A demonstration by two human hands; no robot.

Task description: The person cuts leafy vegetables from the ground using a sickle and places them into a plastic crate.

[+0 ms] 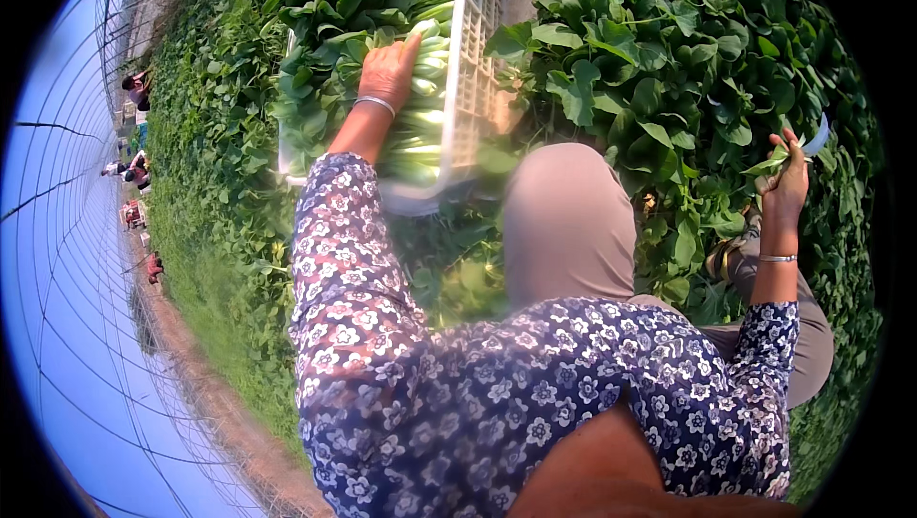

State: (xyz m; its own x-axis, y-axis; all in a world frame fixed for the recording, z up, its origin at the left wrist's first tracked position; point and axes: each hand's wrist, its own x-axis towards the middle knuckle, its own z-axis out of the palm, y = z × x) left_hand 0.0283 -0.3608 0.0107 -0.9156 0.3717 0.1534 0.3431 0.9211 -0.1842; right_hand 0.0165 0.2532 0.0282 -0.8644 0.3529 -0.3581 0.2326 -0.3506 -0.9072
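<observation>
My left hand (390,70) is over a white plastic crate (455,73), closed around a head of leafy greens (428,29) that looks like bok choy; most of its fingers are hidden. Pale stem ends of more bok choy (419,152) line the crate's right side, with the leaves turned left. Out to the right, my right hand (786,172) grips a small sickle whose curved blade (818,137) points up and away. The sickle's handle is mostly covered by the fingers. A green leaf (768,161) shows against that same hand.
Dense growing greens (645,52) stand to the right of the crate, with more plants (215,109) on its left. My bent knee (571,224) is just right of the crate's near corner. Several people (137,172) are far off at left, under a hooped greenhouse frame (64,188).
</observation>
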